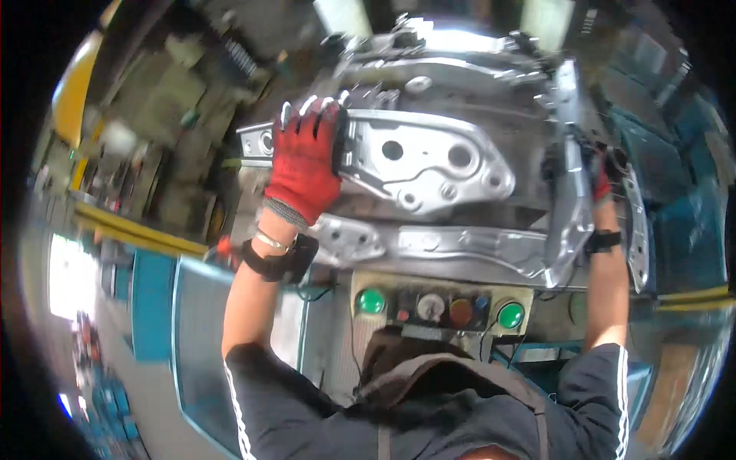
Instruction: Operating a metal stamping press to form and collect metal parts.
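Note:
My left hand (307,161), in a red glove with pale fingertips, is closed over the left part of a silver pressed-metal bracket (429,157). The bracket has several round holes and tapers to a rounded end at the right. My right hand (602,182) also wears a red glove. It is at the right side, mostly hidden by an upright silver metal rail (569,203) and dark parts, so its fingers do not show. Another long pressed-metal piece (475,244) lies nearer to me, below the bracket.
A control box (418,285) with two green buttons (371,300) and smaller controls stands between my arms and the metal parts. More silver frame parts (445,65) are at the far side. Yellow bars (138,228) and blue panels (230,337) stand left; another curved metal piece (636,230) is right.

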`<state>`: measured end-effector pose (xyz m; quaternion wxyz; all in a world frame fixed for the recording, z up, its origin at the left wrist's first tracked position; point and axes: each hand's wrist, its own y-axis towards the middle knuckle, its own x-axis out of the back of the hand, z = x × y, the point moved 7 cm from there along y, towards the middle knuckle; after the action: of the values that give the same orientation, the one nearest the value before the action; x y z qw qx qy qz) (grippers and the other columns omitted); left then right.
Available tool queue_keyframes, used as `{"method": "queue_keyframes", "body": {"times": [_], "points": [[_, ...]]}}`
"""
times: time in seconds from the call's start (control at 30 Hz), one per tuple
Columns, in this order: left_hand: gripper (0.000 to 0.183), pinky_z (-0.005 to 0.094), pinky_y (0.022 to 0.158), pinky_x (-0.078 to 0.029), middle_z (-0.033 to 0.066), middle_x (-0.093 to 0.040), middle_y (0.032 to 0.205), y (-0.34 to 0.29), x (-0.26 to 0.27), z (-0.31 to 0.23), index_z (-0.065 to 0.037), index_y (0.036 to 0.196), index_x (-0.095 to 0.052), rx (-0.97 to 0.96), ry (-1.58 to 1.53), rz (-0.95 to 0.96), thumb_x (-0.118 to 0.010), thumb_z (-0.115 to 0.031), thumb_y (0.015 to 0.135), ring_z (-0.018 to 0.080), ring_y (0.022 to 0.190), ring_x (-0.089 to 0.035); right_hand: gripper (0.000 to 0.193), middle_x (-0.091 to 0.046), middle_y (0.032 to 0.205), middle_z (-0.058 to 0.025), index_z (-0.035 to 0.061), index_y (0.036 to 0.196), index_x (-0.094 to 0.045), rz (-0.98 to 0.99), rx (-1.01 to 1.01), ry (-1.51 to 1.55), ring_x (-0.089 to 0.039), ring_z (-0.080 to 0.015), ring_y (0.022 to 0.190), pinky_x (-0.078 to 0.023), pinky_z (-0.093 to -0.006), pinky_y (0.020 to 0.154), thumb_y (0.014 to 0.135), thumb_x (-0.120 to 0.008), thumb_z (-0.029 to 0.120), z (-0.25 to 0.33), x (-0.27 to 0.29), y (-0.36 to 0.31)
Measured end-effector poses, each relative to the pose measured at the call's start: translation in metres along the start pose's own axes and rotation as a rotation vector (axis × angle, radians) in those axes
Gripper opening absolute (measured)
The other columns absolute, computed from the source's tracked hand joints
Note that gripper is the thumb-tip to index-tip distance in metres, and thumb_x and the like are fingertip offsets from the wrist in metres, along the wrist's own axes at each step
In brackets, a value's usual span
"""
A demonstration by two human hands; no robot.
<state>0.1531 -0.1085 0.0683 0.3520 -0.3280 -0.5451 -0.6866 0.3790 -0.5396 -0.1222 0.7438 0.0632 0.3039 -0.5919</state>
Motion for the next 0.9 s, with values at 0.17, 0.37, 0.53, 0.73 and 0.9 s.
{"method": "queue_keyframes", "body": {"times": [0.17,0.37,0.53,0.73,0.9], "points": [[0.082,0.0554,0.113,-0.021,0.013,-0.046,0.134,-0.143,-0.07,0.059,-0.01,0.139,-0.041,0.079,0.128,0.397,-0.07,-0.011,0.062,0.0366,0.131,-0.038,0.042,-0.066,0.08,-0.0079,0.0064,0.103,-0.064,0.015,0.018,-0.101,-0.064,-0.0204,0.066,-0.054,-0.0343,0.063,0.096,-0.048,0.044,0.007,0.01,0.004],[0.086,0.0539,0.114,-0.022,0.0115,-0.046,0.139,-0.209,-0.168,0.098,-0.014,0.143,-0.039,0.107,0.135,0.669,-0.072,-0.012,0.063,0.0331,0.134,-0.037,0.043,-0.066,0.08,-0.0078,0.0064,0.105,-0.064,-0.02,0.058,-0.25,-0.064,-0.0196,0.067,-0.054,-0.0342,0.062,0.097,-0.047,0.044,0.017,0.019,0.004],[0.076,0.0577,0.113,-0.022,0.0134,-0.032,0.152,-0.224,-0.211,0.112,-0.014,0.144,-0.039,0.2,0.122,0.665,-0.068,-0.016,0.074,0.0392,0.141,-0.027,0.043,-0.066,0.079,-0.0076,0.0063,0.108,-0.064,-0.045,0.115,-0.515,-0.064,-0.019,0.068,-0.054,-0.0341,0.062,0.097,-0.046,0.044,0.033,0.006,0.001],[0.078,0.0572,0.116,-0.011,0.0199,-0.02,0.156,-0.236,-0.182,0.107,-0.013,0.149,-0.032,0.409,-0.065,0.637,-0.06,-0.013,0.076,0.0423,0.144,-0.016,0.043,-0.067,0.102,-0.01,0.0045,0.122,-0.06,0.085,0.402,-1.072,-0.066,-0.0192,0.084,-0.054,-0.032,0.072,0.089,-0.067,0.03,0.066,-0.127,-0.03],[0.084,0.0573,0.116,-0.013,0.0214,-0.029,0.151,-0.248,-0.174,0.107,-0.006,0.146,-0.033,0.513,-0.191,0.275,-0.058,-0.005,0.066,0.0444,0.142,-0.02,0.053,-0.06,0.105,-0.0144,0.0041,0.123,-0.058,0.423,0.673,-1.442,-0.059,-0.0282,0.091,-0.05,-0.0354,0.075,0.08,-0.076,0.03,0.068,-0.271,0.024]]}}
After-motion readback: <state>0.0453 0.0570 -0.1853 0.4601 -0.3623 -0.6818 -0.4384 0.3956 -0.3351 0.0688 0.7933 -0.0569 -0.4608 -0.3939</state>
